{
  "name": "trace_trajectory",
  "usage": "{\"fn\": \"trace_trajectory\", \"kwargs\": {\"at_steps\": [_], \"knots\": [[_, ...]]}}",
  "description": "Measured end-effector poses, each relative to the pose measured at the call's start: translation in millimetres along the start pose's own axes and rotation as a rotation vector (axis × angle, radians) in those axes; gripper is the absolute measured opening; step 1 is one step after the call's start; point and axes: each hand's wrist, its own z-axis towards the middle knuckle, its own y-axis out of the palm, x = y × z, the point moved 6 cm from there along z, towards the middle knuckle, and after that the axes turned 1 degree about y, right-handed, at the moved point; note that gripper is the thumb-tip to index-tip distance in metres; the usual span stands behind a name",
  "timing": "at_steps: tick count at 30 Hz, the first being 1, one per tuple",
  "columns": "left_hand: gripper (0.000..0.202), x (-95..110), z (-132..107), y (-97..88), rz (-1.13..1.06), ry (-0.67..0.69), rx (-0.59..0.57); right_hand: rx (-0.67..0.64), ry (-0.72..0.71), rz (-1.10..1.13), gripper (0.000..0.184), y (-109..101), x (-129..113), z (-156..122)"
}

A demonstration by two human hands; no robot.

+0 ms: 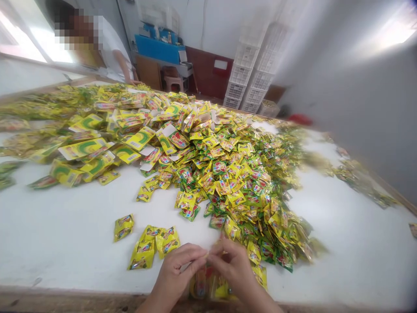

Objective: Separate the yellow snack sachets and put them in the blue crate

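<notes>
My left hand (180,269) and my right hand (233,265) meet at the near edge of the table, thumbs and forefingers pinched together. Between and below them shows a yellow-and-red printed package (200,282), held by its upper edge; my hands hide much of it, and whether it is a box or a pouch I cannot tell. Left of my left hand lie several small yellow sachets (143,252), with a single sachet (124,227) a little farther off. A large heap of yellow and green sachets (234,174) rises just beyond my right hand.
Flat printed yellow cartons (84,148) lie piled at the left of the heap on the white table (81,230). Across the table stands a person in a white top (115,48). White plastic crates (247,65) are stacked behind, near a blue-topped desk (158,48).
</notes>
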Motion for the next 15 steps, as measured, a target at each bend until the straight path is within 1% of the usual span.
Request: {"fn": "trace_trajectory", "kwargs": {"at_steps": [2,3,7,9,12,15], "knots": [[0.015,-3,0,0.7,-0.017,-0.01,0.0,-0.027,0.036,0.0,0.016,0,2,3],[0.015,-5,0,1.3,-0.031,-0.017,0.0,-0.037,0.03,-0.02,0.016,0,1,3],[0.015,-7,1,3.7,-0.077,-0.055,0.0,-0.044,-0.128,-0.141,0.013,-4,-12,2],[0.016,-7,0,5.0,-0.089,-0.058,-0.01,-0.048,-0.156,-0.138,0.011,-5,-14,0],[0.016,-7,-1,5.8,-0.089,-0.059,-0.01,-0.069,-0.076,-0.119,0.011,-5,-7,2],[0.016,-10,-2,4.6,-0.05,-0.073,0.015,-0.116,0.029,-0.081,0.016,-4,-1,8]]}}
